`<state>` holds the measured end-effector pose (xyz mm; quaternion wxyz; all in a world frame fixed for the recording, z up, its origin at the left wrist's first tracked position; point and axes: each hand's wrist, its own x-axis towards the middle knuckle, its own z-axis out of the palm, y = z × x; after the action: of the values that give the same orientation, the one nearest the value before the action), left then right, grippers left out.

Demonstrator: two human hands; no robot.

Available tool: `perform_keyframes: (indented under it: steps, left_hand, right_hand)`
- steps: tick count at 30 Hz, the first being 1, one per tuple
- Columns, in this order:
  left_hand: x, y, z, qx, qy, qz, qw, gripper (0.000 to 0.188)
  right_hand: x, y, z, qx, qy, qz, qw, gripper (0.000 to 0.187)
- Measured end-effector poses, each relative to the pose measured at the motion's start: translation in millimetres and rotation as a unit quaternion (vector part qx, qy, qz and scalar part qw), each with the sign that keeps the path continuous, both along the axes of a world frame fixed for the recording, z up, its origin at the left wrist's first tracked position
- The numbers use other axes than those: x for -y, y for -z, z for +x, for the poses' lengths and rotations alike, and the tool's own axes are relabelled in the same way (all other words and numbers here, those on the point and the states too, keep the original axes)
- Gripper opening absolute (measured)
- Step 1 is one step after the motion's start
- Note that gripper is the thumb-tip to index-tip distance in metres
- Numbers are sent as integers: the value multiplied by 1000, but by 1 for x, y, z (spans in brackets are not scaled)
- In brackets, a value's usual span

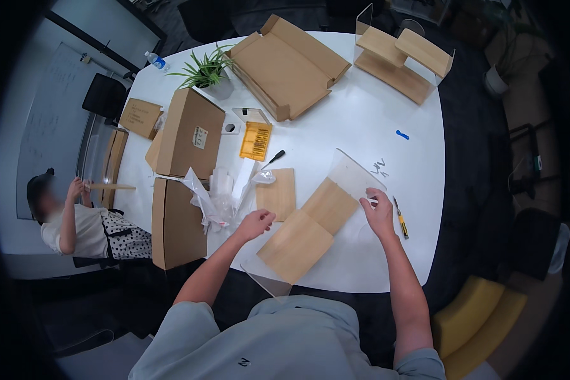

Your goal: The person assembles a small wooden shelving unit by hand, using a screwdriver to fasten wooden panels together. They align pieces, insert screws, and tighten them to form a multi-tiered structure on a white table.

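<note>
In the head view, the left hand (258,225) is just beside 2 wood-grain boards (296,246) that lie aslant near the front edge of the white table (399,269). Its fingers are curled in towards the thumb; whether they pinch anything, I cannot tell. The right hand (378,212) is at the near corner of the upper clear panel (358,167), fingers bent, and I cannot tell whether they grip its edge.

The lower clear panel (266,278) reaches past the table edge by the person's shirt, so a bump from the body could shove the boards askew. The yellow-handled screwdriver (401,223) lies just beside the right forearm; a sideways sweep might roll it away. The loose dark, bent hex keys (378,167) could scratch the panel if dragged under it.

The boards are flat, straight-edged and pale, with fine grain; the panels look like smooth, glossy plastic. A squarer board (276,194) lies flat near the left hand, beside crumpled, filmy plastic wrapping (216,197) and a stiff brown cardboard box (190,136).
</note>
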<state>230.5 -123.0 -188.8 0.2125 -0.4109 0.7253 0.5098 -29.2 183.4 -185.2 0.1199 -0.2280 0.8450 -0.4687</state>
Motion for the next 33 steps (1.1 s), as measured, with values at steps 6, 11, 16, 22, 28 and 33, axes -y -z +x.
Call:
perform_keyframes:
  steps: [6, 11, 16, 22, 28, 33]
  left_hand:
    - [48, 93, 29, 99, -33, -182, 978, 73]
    - [39, 83, 4, 137, -118, -92, 979, 79]
    - [56, 105, -3, 165, -152, -35, 974, 60]
    - [60, 108, 1, 99, -216, -58, 970, 65]
    - [63, 104, -8, 56, -249, 0, 967, 43]
    - [81, 131, 3, 2, -260, 35, 965, 30]
  right_hand:
    - [-48, 19, 49, 166, 117, 18, 979, 29]
    - [-53, 34, 128, 286, 76, 0, 955, 26]
    - [2, 33, 131, 272, 62, -72, 958, 26]
    - [131, 48, 67, 339, -87, -36, 936, 47]
    - [209, 106, 72, 349, -116, 152, 917, 67]
    - [221, 132, 70, 393, -75, 167, 901, 53]
